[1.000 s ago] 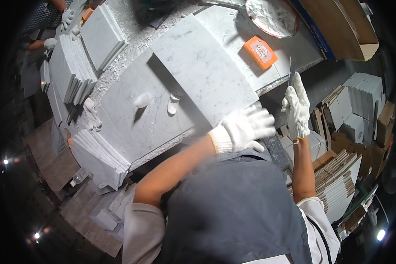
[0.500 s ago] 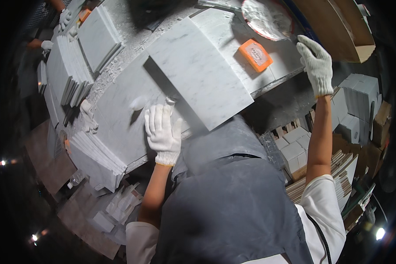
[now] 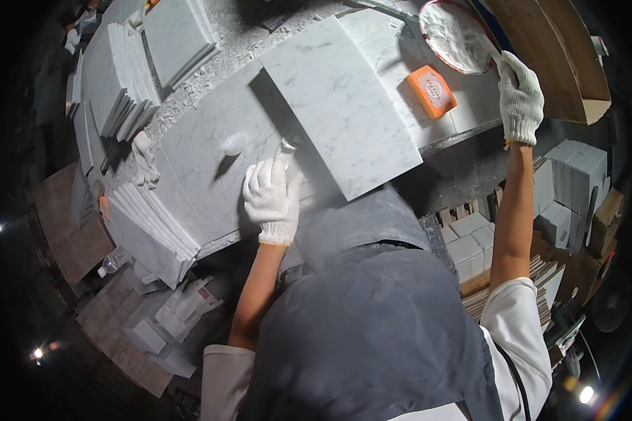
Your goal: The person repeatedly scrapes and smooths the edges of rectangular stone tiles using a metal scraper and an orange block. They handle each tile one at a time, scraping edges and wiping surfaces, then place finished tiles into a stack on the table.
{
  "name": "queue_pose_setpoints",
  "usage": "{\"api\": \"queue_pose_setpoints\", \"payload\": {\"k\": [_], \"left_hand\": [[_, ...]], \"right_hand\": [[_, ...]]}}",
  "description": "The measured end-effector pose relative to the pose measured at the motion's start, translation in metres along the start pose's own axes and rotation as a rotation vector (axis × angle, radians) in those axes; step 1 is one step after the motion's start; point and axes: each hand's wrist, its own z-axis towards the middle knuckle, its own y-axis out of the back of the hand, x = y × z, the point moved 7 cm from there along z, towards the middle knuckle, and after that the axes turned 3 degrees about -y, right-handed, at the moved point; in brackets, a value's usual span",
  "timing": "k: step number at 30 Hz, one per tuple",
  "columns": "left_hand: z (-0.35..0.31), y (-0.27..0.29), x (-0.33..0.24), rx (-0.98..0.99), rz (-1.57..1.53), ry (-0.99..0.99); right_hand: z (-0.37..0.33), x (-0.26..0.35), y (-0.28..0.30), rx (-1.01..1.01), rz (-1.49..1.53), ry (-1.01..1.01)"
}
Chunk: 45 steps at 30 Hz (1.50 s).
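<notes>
A large grey-veined marble slab [image 3: 351,112] lies tilted over the workbench, its near corner reaching my apron. My left hand [image 3: 272,200], in a white knitted glove, rests beside its left edge on a wider pale slab [image 3: 203,140]. The fingers lie stretched out, thumb apart; a greyish bit shows at the fingertips. A small white rounded thing [image 3: 234,144] is just beyond. At the right, my gloved right hand [image 3: 521,102] has its fingers bent together by the rim of a red-edged round container [image 3: 456,35] of white powder. What it pinches is hidden. An orange block [image 3: 432,91] lies between.
Stacks of marble tiles [image 3: 179,42] stand at the far left, with upright tiles [image 3: 151,231] nearer. A cardboard box [image 3: 551,56] is at the far right. White boxes [image 3: 579,172] are piled below it. Another person's gloved hand [image 3: 72,41] shows at upper left.
My right hand's fingers have come closer together near the powder container. My left hand stays flat by the slab. The view has shifted, moving the bench slightly right and up.
</notes>
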Motion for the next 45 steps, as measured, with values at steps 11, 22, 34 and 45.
{"api": "queue_pose_setpoints", "payload": {"k": [11, 22, 34, 45], "left_hand": [[0.006, -0.004, 0.002, 0.017, -0.011, -0.031], [0.003, -0.007, 0.005, -0.028, 0.012, -0.015], [0.006, -0.005, 0.005, -0.099, 0.039, -0.043], [0.004, -0.013, 0.009, -0.126, 0.042, -0.035]], "right_hand": [[-0.085, 0.081, -0.032, 0.403, 0.861, -0.482], [-0.156, 0.191, -0.094, 0.726, 0.251, 0.327], [-0.143, 0.188, -0.132, 0.841, 0.354, 0.43], [-0.144, 0.195, -0.152, 0.862, 0.223, 0.623]]}}
